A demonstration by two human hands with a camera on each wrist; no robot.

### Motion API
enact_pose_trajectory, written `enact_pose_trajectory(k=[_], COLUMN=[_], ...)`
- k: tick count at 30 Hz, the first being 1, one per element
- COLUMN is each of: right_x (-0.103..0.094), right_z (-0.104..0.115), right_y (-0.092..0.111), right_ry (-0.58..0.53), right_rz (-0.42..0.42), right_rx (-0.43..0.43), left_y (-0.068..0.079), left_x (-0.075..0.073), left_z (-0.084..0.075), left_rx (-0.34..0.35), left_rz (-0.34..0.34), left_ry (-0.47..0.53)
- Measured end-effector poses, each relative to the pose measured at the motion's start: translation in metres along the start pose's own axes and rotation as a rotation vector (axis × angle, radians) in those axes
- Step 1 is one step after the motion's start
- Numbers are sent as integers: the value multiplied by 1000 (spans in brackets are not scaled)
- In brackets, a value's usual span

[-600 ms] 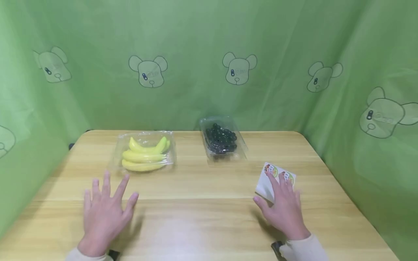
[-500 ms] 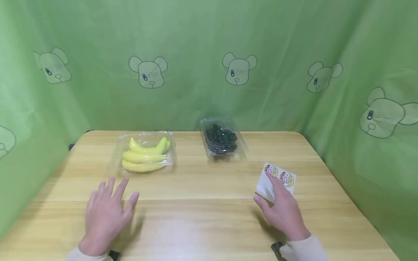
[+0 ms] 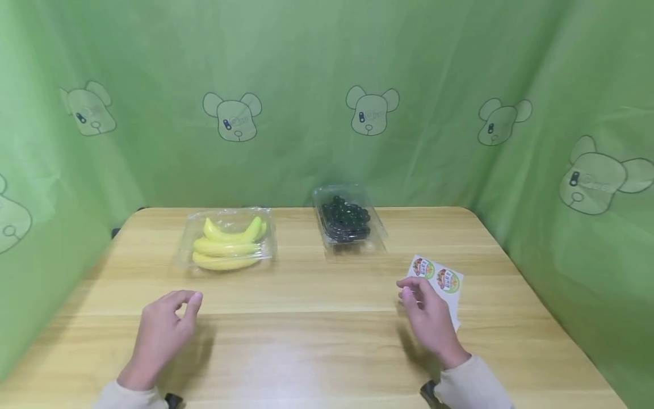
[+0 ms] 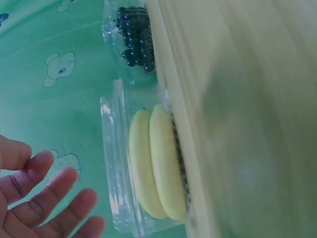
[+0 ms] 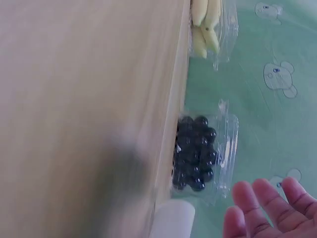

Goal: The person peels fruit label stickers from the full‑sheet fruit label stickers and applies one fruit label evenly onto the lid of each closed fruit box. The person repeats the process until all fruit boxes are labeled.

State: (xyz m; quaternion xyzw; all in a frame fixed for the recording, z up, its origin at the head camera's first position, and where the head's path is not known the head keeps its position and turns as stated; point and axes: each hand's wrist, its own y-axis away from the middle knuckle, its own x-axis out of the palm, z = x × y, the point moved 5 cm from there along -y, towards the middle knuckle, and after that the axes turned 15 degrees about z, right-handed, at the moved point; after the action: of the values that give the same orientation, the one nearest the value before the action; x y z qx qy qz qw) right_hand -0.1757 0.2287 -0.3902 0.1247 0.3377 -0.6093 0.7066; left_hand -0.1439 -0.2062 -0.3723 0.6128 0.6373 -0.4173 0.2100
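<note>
My left hand [image 3: 163, 332] hovers above the near left of the table, fingers loosely bent and the thumb close to the index finger, with nothing held. Beyond it lie yellow bananas [image 3: 225, 247] in a clear plastic clamshell box [image 3: 269, 218]. The left wrist view shows the relaxed fingers [image 4: 54, 183] apart from the bananas [image 4: 163, 163]. My right hand [image 3: 431, 324], also loosely bent and holding nothing, overlaps a white sheet of round fruit stickers [image 3: 452, 304] in the head view. A second clear box at the back holds dark grapes [image 3: 347, 218].
The wooden table [image 3: 296, 335] has a green curtain [image 3: 301, 57] printed with bear heads round its back and sides. A gap of bare wood separates the two boxes. The right wrist view shows the curled edge of the white sheet [image 5: 172, 220].
Both hands had fingers spread and stretched forward; now the fingers are bent in toward the thumbs. The right hand has shifted slightly left, uncovering more of the sticker sheet. Boxes stay put.
</note>
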Motion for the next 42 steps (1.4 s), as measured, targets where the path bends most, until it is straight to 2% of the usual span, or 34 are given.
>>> enact_pose_trajectory(k=[4, 6, 11, 13, 18, 21, 24, 29, 32, 38, 42], right_x=[5, 9, 23, 29, 40, 43, 47, 54, 59, 70, 76], right_z=[4, 5, 2, 1, 0, 2, 4, 8, 10, 15, 18], right_y=[-12, -19, -36, -42, -54, -62, -69, -80, -86, -98, -105], right_ry=[-153, -225, -343, -373, -432, -452, -461, -461, -463, -514, -534], right_rz=[51, 71, 108, 125, 164, 193, 228, 258, 271, 295, 296], right_rx=[-17, -10, 62, 84, 92, 83, 69, 56, 67, 92, 108], left_y=[-3, -6, -13, -16, -24, -28, -32, -37, -40, -45, -49], left_x=[-2, -3, -4, -4, -3, -2, -3, -5, -6, -3, -3], left_z=[11, 16, 26, 30, 42, 47, 50, 53, 56, 62, 66], left_rx=[-93, -108, -176, -223, -330, -368, -385, -403, -418, -474, -484], left_rz=[80, 119, 243, 267, 276, 272, 258, 257, 266, 279, 270], left_ry=[114, 153, 248, 292, 409, 484, 530, 549, 562, 648, 680])
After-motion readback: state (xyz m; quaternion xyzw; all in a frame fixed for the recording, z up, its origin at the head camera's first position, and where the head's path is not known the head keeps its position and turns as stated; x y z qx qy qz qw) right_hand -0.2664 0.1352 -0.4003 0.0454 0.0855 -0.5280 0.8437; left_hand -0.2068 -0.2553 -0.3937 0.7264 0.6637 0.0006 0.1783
